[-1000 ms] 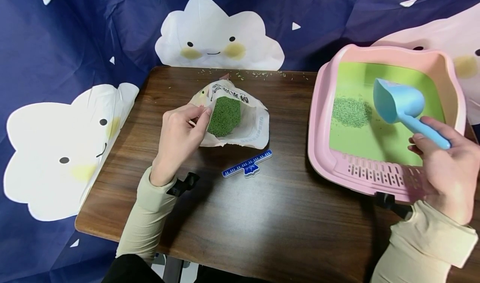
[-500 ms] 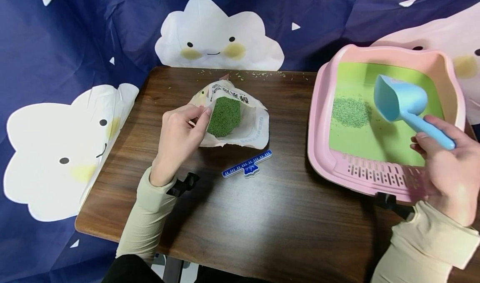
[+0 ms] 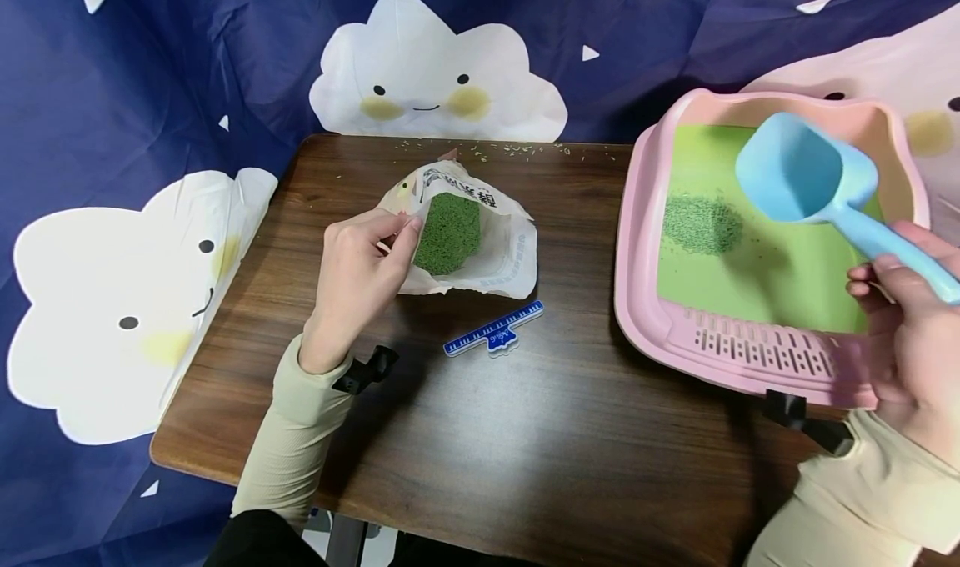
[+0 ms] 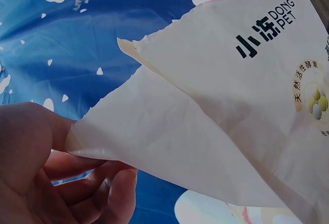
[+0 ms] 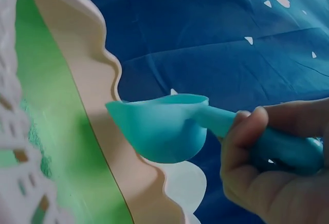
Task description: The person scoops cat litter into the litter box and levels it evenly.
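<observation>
My left hand (image 3: 363,279) pinches the torn edge of a white paper bag (image 3: 513,254), pulling its mouth wide. Green pellets of litter (image 3: 450,233) fill the left part of the opening. In the left wrist view the bag's printed side (image 4: 267,75) stretches away from thumb and fingers. My right hand (image 3: 918,333) grips the handle of a light blue scoop (image 3: 802,171), held above a pink litter box (image 3: 637,283). No litter shows in the scoop's bowl. A small patch of pellets (image 3: 701,223) lies on the box's green floor, left of the scoop.
A blue clip with a piano-key pattern (image 3: 495,329) lies on the brown table (image 3: 525,442), in front of the bag. Loose pellets (image 3: 525,148) are scattered along the table's back edge. A dark blue cloth with printed clouds (image 3: 438,67) hangs behind.
The scoop has moved up and to the right, and its bowl has turned so that its inside faces the head camera more. My left hand and the bag stay still.
</observation>
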A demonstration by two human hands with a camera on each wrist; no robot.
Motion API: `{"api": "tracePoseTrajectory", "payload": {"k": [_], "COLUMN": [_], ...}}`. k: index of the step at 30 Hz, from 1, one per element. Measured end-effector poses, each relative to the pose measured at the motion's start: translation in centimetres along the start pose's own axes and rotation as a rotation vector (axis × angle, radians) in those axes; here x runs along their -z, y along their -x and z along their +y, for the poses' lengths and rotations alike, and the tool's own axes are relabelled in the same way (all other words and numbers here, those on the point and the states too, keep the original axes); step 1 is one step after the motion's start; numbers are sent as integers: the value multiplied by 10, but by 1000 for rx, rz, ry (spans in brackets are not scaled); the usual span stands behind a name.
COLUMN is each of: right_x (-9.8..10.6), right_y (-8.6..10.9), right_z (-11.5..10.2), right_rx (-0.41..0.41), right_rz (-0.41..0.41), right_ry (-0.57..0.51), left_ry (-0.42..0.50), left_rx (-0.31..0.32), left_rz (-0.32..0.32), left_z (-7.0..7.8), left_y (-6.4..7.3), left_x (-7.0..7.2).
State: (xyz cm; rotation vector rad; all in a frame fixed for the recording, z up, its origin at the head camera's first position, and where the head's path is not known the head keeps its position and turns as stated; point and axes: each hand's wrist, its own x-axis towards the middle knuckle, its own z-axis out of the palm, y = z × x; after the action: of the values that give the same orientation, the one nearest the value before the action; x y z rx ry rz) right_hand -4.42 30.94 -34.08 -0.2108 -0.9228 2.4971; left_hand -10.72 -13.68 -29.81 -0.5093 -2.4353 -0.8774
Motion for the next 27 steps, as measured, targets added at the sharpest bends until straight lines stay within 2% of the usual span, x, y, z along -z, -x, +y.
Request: {"api": "tracePoseTrajectory", "payload": {"k": [5, 8, 16, 19, 27], "right_x": [2, 3, -3, -11, -26], "right_y": [1, 2, 9, 13, 26], "right_z": [-2, -3, -5, -5, -4], "right_rx": [-13, -28, -165, -202, -264], "right_rz": [-20, -68, -179, -206, -300], "right_ry": [-135, -219, -341, -322, -143], "left_ry": [1, -1, -7, -8, -6], "left_rx": [-3, -3, -6, -11, -21], "left_rz": [2, 1, -1, -1, -9], "left_z": [0, 1, 1, 1, 1], "left_y": [0, 0, 0, 0, -1], "left_x": [0, 0, 0, 0, 0]}}
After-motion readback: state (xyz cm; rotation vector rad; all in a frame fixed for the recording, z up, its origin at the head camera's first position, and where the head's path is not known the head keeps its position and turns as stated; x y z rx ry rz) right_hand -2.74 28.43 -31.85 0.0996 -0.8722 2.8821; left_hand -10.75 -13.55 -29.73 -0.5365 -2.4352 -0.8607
